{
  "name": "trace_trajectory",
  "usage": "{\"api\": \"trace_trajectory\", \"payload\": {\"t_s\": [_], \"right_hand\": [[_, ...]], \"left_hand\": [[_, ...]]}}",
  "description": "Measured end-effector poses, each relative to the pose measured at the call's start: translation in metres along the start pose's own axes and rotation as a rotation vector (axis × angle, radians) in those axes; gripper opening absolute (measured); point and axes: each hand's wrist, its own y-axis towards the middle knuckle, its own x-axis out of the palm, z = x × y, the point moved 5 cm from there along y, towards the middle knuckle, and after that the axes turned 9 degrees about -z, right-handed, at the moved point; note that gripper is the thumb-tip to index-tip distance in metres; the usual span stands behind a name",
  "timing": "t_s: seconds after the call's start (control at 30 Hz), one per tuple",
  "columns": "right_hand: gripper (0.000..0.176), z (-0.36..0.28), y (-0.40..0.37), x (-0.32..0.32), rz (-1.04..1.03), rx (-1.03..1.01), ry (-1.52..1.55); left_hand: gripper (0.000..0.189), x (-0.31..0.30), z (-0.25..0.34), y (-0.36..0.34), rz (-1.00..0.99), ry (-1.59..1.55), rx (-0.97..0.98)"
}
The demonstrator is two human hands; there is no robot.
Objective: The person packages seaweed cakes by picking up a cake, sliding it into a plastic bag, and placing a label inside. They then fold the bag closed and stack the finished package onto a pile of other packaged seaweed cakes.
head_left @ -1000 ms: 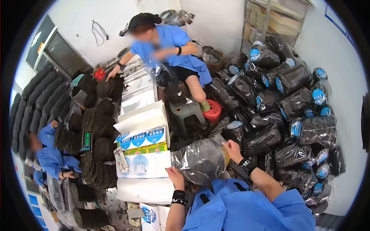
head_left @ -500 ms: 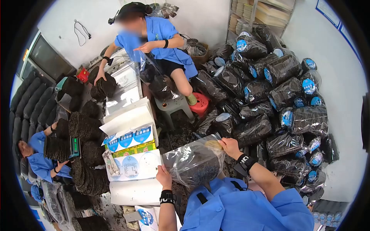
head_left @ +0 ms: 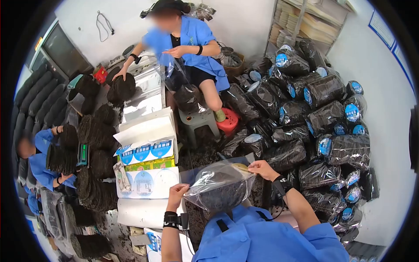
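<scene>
My left hand [head_left: 178, 192] pinches the left edge of a clear plastic bag [head_left: 205, 181] at the lower middle. The bag's right edge is between the fingers of my right hand [head_left: 262, 169]. Dark round material [head_left: 224, 196] sits inside the bag, close to my body. Near my right hand a brownish-yellow round piece [head_left: 239, 167] lies at the bag's upper right. Left of the bag are sheets with blue and white round labels [head_left: 146, 183].
Dark filled bags [head_left: 301, 148] are piled on the right. Stacks of dark sheets [head_left: 94, 135] stand at left. A co-worker [head_left: 187, 48] sits behind a grey stool [head_left: 198, 124] and red stool [head_left: 228, 121]. Another co-worker [head_left: 41, 157] is at far left.
My left hand has moved left and slightly up, and the bag is spread wider between my hands. The co-workers have changed little.
</scene>
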Motion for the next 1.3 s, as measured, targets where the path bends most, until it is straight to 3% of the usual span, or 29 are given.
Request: {"api": "trace_trajectory", "payload": {"t_s": [0.13, 0.2, 0.27, 0.3, 0.33, 0.4, 0.43, 0.5, 0.53, 0.57, 0.6, 0.63, 0.8, 0.87, 0.93, 0.97, 1.07, 1.13, 1.17, 1.2, 1.27, 1.3], "right_hand": [[0.014, -0.025, -0.012, -0.001, -0.117, -0.026, 0.036], [0.019, -0.035, -0.017, 0.001, -0.188, -0.022, -0.184], [0.021, -0.044, -0.020, 0.007, -0.268, -0.113, 0.133], [0.027, -0.035, -0.019, 0.000, -0.196, -0.078, 0.096], [0.017, -0.044, -0.021, 0.001, -0.081, -0.075, -0.258], [0.022, -0.074, -0.032, 0.022, -0.043, -0.078, -0.766], [0.022, -0.084, -0.036, 0.031, -0.050, -0.081, -0.770], [0.045, -0.098, -0.041, 0.047, -0.129, -0.097, -0.735], [0.045, -0.102, -0.040, 0.050, -0.131, -0.097, -0.737], [0.051, -0.111, -0.043, 0.065, -0.230, -0.326, -1.084], [0.057, -0.114, -0.049, 0.080, -0.330, -0.563, -1.423], [0.065, -0.107, -0.053, 0.087, -0.394, -0.624, -1.599], [0.058, -0.088, -0.064, 0.108, -0.490, -0.702, -1.731], [0.050, -0.104, -0.064, 0.128, -0.509, -0.536, -1.663], [0.046, -0.108, -0.050, 0.146, -0.437, -0.634, -1.510], [0.042, -0.110, -0.042, 0.152, -0.373, -0.729, -1.361], [0.048, -0.061, 0.009, 0.175, -0.321, -0.643, -1.401], [0.053, -0.067, 0.019, 0.202, -0.072, -0.585, -1.483], [0.053, -0.067, 0.017, 0.207, -0.079, -0.587, -1.475], [0.056, -0.066, 0.016, 0.212, -0.078, -0.558, -1.499], [0.058, -0.066, 0.013, 0.216, -0.066, -0.526, -1.514], [0.060, -0.067, 0.014, 0.215, -0.081, -0.510, -1.513]], "left_hand": [[0.013, -0.011, 0.025, -0.016, -0.159, -0.010, 0.034], [0.018, -0.017, 0.013, -0.016, -0.157, -0.061, -0.071], [0.013, -0.016, 0.021, -0.018, -0.153, -0.169, -0.059], [0.010, -0.012, 0.034, -0.022, -0.134, -0.030, -0.056], [0.012, -0.008, 0.044, -0.025, -0.118, 0.113, -0.056], [0.014, -0.009, 0.052, -0.028, -0.114, 0.274, 0.001], [0.017, -0.006, 0.061, -0.029, -0.127, 0.445, 0.052], [0.015, 0.003, 0.085, -0.044, -0.099, 0.475, 0.122], [0.017, 0.007, 0.097, -0.050, -0.077, 0.506, 0.189], [0.017, 0.007, 0.095, -0.052, -0.076, 0.504, 0.188], [0.019, 0.015, 0.101, -0.059, -0.102, 0.854, 0.384], [0.021, 0.026, 0.102, -0.068, -0.129, 1.203, 0.580], [0.019, 0.032, 0.058, -0.078, -0.214, 1.428, 0.658], [0.018, 0.031, 0.047, -0.075, -0.144, 1.391, 0.653], [0.016, 0.036, 0.051, -0.075, -0.145, 1.418, 0.668], [0.016, 0.037, 0.052, -0.073, -0.105, 1.394, 0.672], [0.015, 0.034, 0.043, -0.071, -0.067, 1.338, 0.634], [0.012, 0.015, 0.036, -0.072, 0.157, 1.161, 0.522], [0.026, 0.006, 0.033, -0.082, 0.323, 1.020, 0.469], [0.026, 0.008, 0.027, -0.088, 0.317, 1.030, 0.468], [0.048, -0.002, -0.022, -0.097, 0.441, 0.024, 0.198], [0.061, 0.015, -0.055, -0.091, 0.294, -0.272, 0.031]]}}
